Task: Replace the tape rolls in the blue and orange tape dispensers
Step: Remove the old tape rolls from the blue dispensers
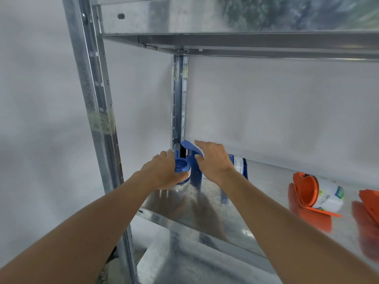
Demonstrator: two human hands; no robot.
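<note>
A blue tape dispenser (189, 149) stands at the back left corner of a metal shelf (205, 214). My left hand (163, 171) grips its round blue hub with a tape roll (181, 166). My right hand (213, 160) rests on the dispenser's blue flap, fingers stretched forward. Another blue piece with a white-labelled roll (241, 166) shows just behind my right wrist. To the right lies an orange tape dispenser (307, 193) holding a white roll (328, 196). A second orange piece (369, 201) is cut off at the right edge.
The shelf belongs to a galvanised rack with an upright post (96, 111) at the left and another shelf (235, 39) overhead. A white wall stands behind. The shiny shelf surface mirrors the objects. A lower shelf (184, 263) shows beneath.
</note>
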